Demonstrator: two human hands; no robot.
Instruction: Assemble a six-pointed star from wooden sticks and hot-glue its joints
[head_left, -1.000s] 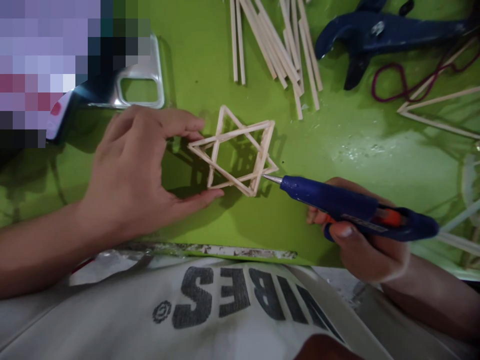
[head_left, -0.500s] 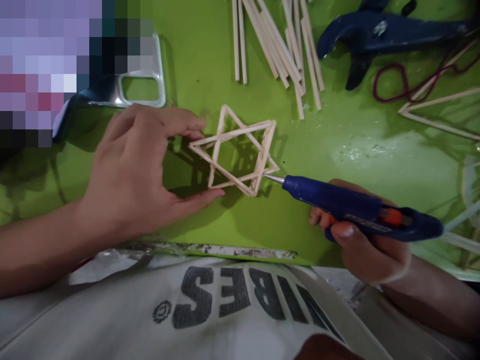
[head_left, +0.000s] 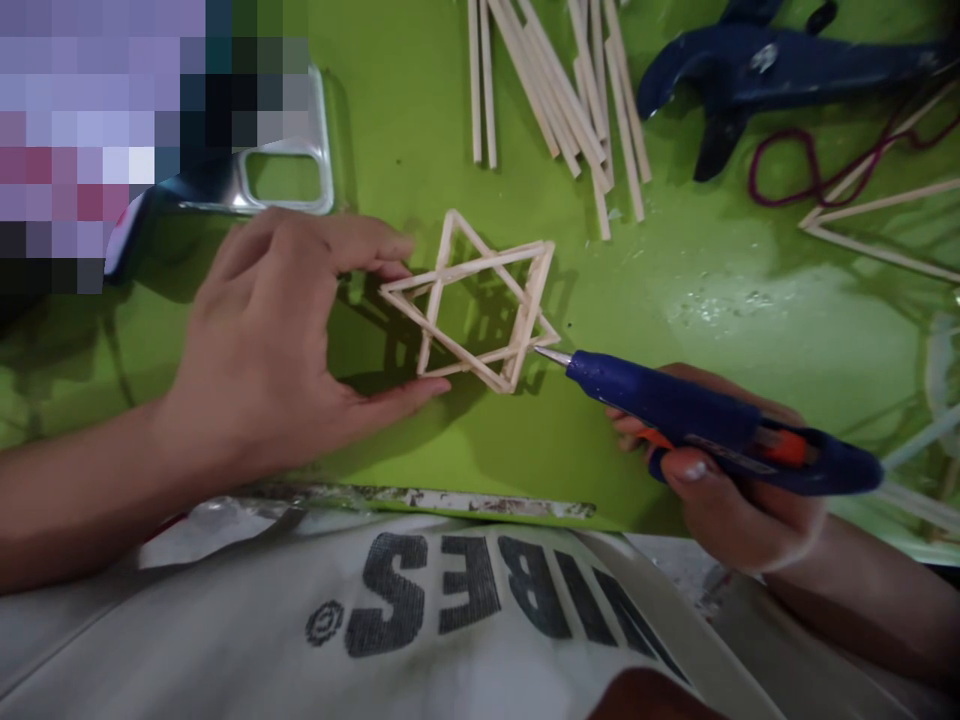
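A six-pointed star of thin wooden sticks point(head_left: 480, 265) is held between the thumb and fingers of my left hand point(head_left: 255, 330), gripped at its left points. My right hand point(head_left: 739, 490) is wrapped round a blue glue gun point(head_left: 675, 415) with an orange trigger. The gun's metal nozzle points left at the star's lower right corner, where two sticks cross; whether it touches the wood I cannot tell. Under the star lies its shadow on the green table point(head_left: 570, 450).
Several loose wooden sticks point(head_left: 551, 95) lie at the back. A dark blue plier-like clamp point(head_left: 757, 75), a maroon string point(head_left: 784, 190) and a joined pair of sticks point(head_left: 862, 210) are at the right. A clear phone case point(head_left: 326, 140) sits at the back left.
The glue gun's nozzle has shifted very slightly right, and its back end has dipped a little. More of the orange trigger shows. My left hand and the star stay almost still.
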